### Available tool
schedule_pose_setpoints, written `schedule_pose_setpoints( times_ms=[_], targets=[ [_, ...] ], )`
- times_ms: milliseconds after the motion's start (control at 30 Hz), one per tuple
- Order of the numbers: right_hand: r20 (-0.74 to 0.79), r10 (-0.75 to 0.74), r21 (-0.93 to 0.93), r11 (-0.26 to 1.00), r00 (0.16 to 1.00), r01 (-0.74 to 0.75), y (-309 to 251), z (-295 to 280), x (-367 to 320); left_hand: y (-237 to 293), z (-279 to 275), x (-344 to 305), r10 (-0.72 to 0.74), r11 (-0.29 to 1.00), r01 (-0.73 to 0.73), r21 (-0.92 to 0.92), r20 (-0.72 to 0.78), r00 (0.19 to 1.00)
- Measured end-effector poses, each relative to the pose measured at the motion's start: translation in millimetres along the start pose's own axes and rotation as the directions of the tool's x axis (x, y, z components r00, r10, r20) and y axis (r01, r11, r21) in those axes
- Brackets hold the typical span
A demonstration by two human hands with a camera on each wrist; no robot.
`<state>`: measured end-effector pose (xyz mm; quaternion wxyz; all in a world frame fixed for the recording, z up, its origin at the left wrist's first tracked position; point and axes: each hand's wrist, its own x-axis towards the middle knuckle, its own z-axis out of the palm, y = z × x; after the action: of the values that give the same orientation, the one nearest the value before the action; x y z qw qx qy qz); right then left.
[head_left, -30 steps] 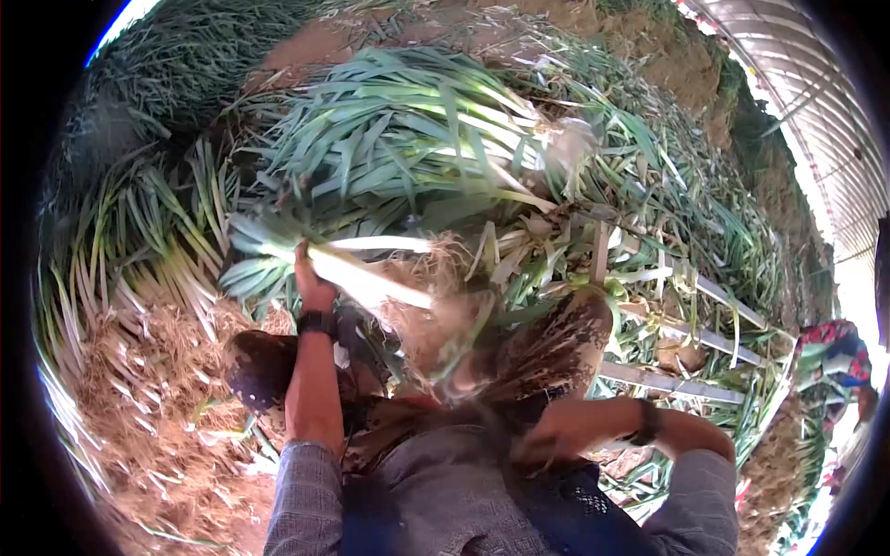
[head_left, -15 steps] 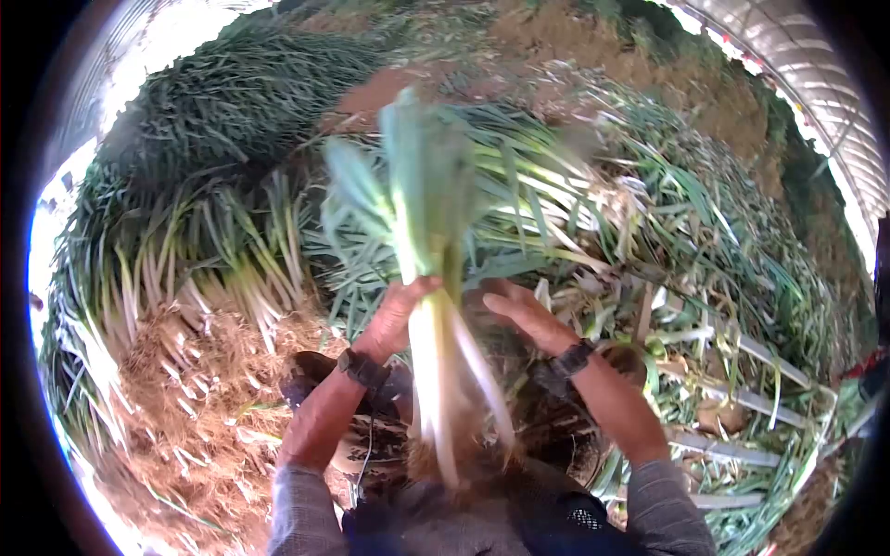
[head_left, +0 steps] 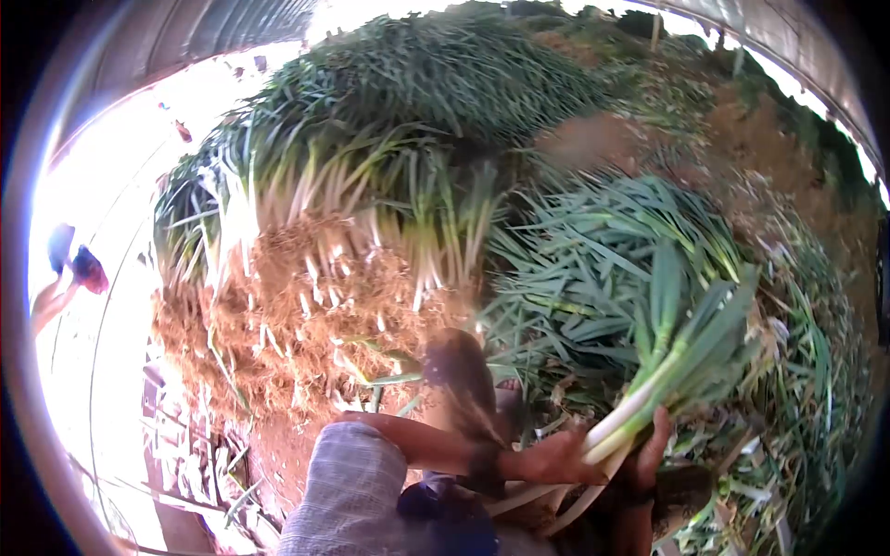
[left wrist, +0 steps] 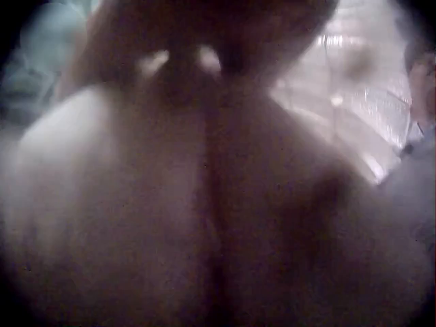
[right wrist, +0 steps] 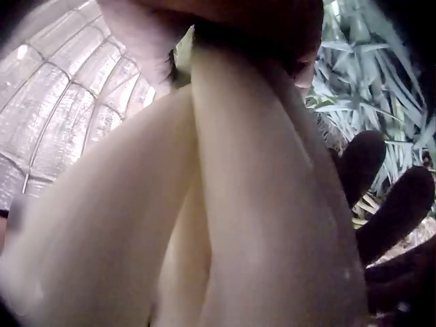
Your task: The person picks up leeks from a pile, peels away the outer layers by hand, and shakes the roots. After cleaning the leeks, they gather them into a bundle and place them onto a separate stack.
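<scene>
A bunch of leeks (head_left: pixel 649 371) slants across the front right in the head view, green leaves up and white stalks down. My left hand (head_left: pixel 556 456) grips the white stalks. Just right of them is my right hand (head_left: pixel 652 454), one finger straight and upright beside the bunch; I cannot tell whether it grips. In the right wrist view, pale stalks (right wrist: pixel 266 177) fill the middle, with a hand round them at the top. Dark, spread fingers (right wrist: pixel 402 208) show behind the stalks at the right. The left wrist view is dark and blurred.
Many leeks (head_left: pixel 315 241) lie in a row at the left, with a mass of brown roots (head_left: pixel 287 343) toward me. A leafy pile of leeks (head_left: pixel 593 269) lies ahead. Leaf scraps (head_left: pixel 742 491) cover the ground at the right. My knee (head_left: pixel 459 371) rises between.
The view has turned left. The left hand has brought the leeks over my lap, then to the right. The right hand has come up from my side to the bunch.
</scene>
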<state>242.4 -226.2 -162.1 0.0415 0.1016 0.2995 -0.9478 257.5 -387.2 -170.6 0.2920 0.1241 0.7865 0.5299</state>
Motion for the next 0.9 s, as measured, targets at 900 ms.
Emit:
schedule_pose_setpoints(
  times_ms=[900],
  targets=[
    [0.495, 0.511, -0.801, -0.043, 0.703, 0.597, 169.7, 100.1, 249.6, -217.1, -624.5, -210.3, 0.108, 0.39, 0.902, -0.184, -0.964, -0.244]
  ],
)
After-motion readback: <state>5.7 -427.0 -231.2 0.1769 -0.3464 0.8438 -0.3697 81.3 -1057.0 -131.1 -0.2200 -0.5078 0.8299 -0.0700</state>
